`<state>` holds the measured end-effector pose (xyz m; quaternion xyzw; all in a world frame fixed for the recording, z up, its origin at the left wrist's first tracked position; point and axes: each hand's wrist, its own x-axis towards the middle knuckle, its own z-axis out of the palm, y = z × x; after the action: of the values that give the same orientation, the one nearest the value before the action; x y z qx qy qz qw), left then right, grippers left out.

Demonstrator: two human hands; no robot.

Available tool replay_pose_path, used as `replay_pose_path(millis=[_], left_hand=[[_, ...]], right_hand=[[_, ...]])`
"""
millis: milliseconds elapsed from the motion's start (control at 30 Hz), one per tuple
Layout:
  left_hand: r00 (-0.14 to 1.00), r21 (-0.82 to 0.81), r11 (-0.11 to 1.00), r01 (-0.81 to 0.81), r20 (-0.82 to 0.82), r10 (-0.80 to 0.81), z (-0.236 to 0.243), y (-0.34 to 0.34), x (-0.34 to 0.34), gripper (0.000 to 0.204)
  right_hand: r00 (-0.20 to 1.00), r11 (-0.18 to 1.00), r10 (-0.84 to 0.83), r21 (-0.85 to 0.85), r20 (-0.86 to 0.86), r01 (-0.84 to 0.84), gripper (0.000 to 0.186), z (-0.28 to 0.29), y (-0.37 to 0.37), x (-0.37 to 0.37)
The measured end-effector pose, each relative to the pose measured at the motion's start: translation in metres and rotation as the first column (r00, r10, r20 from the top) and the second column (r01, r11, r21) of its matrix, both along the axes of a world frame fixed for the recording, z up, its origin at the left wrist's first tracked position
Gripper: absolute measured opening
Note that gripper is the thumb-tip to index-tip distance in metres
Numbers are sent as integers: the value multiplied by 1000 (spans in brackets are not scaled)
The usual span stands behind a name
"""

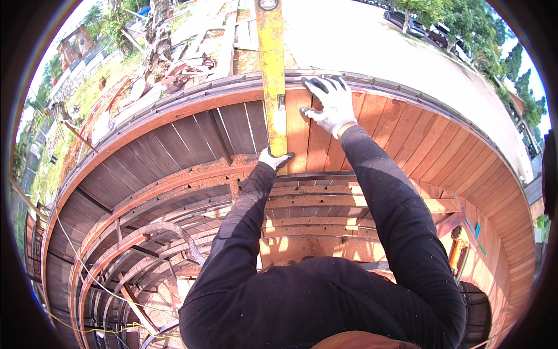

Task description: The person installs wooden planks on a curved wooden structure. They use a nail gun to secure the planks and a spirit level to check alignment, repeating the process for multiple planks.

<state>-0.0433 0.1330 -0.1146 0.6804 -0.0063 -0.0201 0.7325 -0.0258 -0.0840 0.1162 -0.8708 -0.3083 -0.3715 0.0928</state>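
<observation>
A long yellow spirit level (pixel 271 64), its paint worn, lies across the curved rim and reaches out beyond it. My left hand (pixel 273 158), in a white glove with dark fingertips, is closed round its near end, the thumb over the right edge. Just right of the level, my right hand (pixel 333 106), gloved alike, rests with fingers spread on the reddish wooden planks (pixel 394 125), fingertips by the outer edge. Left of the level, dark planks (pixel 163 145) with narrow gaps continue the curve.
Curved rust-brown metal ribs (pixel 192 173) run below the planks. A thin cable (pixel 87 264) hangs at left. An orange tool (pixel 457 253) stands at lower right. Beyond the rim are scrap boards (pixel 186 64), a tree trunk (pixel 157 35), bright pavement (pixel 349 35) and parked cars (pixel 407 24).
</observation>
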Motion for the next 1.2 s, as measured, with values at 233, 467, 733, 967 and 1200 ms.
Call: replay_pose_path(millis=[233, 467, 733, 967, 1200], left_hand=[[1000, 21, 1000, -3, -10, 3, -1, 1, 1, 35], [1000, 12, 1000, -17, 20, 16, 1, 0, -1, 32], [1000, -65, 998, 24, 6, -24, 2, 0, -2, 30], [999, -4, 999, -39, -12, 39, 0, -1, 1, 32], [997, 4, 997, -73, 7, 73, 8, -5, -4, 29]], right_hand=[[1000, 1000, -14, -3, -10, 14, 68, 0, 0, 1], [999, 999, -31, 14, -24, 32, 78, 1, 2, -2], [997, 998, -59, -27, -50, 58, 77, 1, 2, 0], [1000, 1000, -6, -15, -14, 6, 68, -2, 0, 2], [1000, 999, -14, -33, -5, 14, 69, -6, -2, 8]])
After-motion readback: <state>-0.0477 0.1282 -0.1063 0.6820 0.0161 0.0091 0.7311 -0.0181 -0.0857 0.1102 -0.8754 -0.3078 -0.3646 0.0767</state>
